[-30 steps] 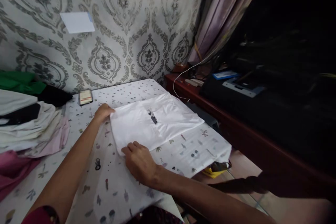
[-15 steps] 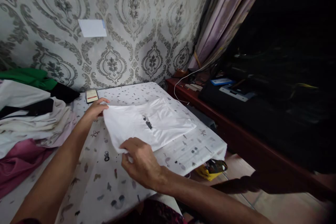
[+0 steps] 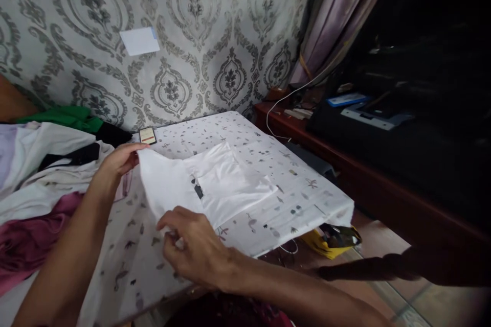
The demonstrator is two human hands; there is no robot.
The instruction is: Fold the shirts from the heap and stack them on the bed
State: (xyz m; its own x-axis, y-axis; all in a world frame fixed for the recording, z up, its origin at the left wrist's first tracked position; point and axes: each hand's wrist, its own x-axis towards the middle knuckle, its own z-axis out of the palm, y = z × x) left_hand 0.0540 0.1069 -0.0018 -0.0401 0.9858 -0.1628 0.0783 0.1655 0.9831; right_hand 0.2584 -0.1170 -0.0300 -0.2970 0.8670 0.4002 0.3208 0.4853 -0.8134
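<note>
Wall (image 3: 215, 97): grey damask-patterned paper stood beyond both hands, with a lilac curtain (image 3: 341, 5) far off to their right.
Printed sheet (image 3: 299, 199): it covered the surface under the hands, its small scattered motifs showing all around the work.
White garment (image 3: 233, 181): it lay ahead of and between the two hands, folded into a flat panel, its far part resting on the sheet and its nearest end raised as a flap.
Dark patch (image 3: 198, 190): it sat on the garment beyond the right hand's knuckles, close to where the flap began to rise; whether label or print, I could not tell.
Left hand (image 3: 123, 158): thumb and fingers were pinched on the flap's far corner, above the sheet.
Right hand (image 3: 195, 245): well apart from the left, its bent fingers appeared closed on the near corner, though the contact was partly hidden.
Clothes pile (image 3: 49, 135): mixed colours were heaped beside the left forearm.
Smartphone (image 3: 147, 136): it lay just beyond the left hand, screen lit.
Raised flap: judging by the crease, the step in hand was turning this end over; the next move seemed to call for level corners, carried together, so the thin cloth stayed smooth.
</note>
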